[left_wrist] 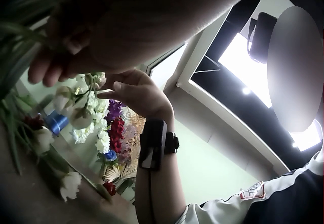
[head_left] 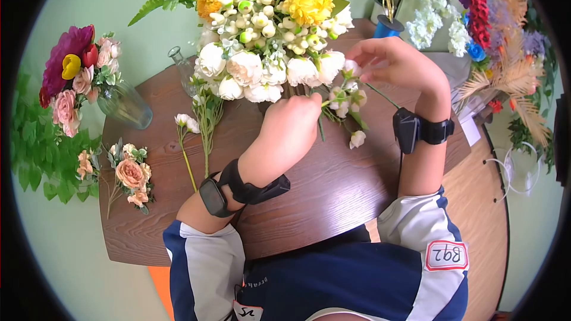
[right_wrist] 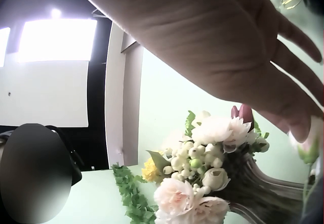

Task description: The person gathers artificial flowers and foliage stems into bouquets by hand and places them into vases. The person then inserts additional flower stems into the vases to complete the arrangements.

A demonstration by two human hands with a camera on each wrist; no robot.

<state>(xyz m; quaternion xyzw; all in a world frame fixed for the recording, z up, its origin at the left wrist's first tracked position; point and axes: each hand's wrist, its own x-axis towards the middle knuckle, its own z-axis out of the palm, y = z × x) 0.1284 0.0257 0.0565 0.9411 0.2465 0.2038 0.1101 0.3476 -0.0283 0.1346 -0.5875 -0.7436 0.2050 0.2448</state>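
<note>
A large bouquet of artificial white and yellow flowers (head_left: 262, 68) stands at the table's far side, its stems in a glass vase (right_wrist: 253, 178). Just in front of it, my left hand (head_left: 288, 128) curls its fingers around the green stem of a spray of pale pink-white flowers (head_left: 342, 104). The spray leans out to the right, with one white bloom hanging low. My right hand (head_left: 398, 62) is raised beside the spray, fingers loosely bent and spread apart. In the right wrist view, its thumb tip lies right at a pale pink bud (right_wrist: 309, 148).
Loose white flower stems (head_left: 187, 123) and a peach rose spray (head_left: 131, 172) lie on the table's left. A glass vase of purple and pink flowers (head_left: 128, 104) stands beyond them. Behind my right hand is a blue ribbon spool (head_left: 388, 27); more flowers (head_left: 479, 24) fill the right side.
</note>
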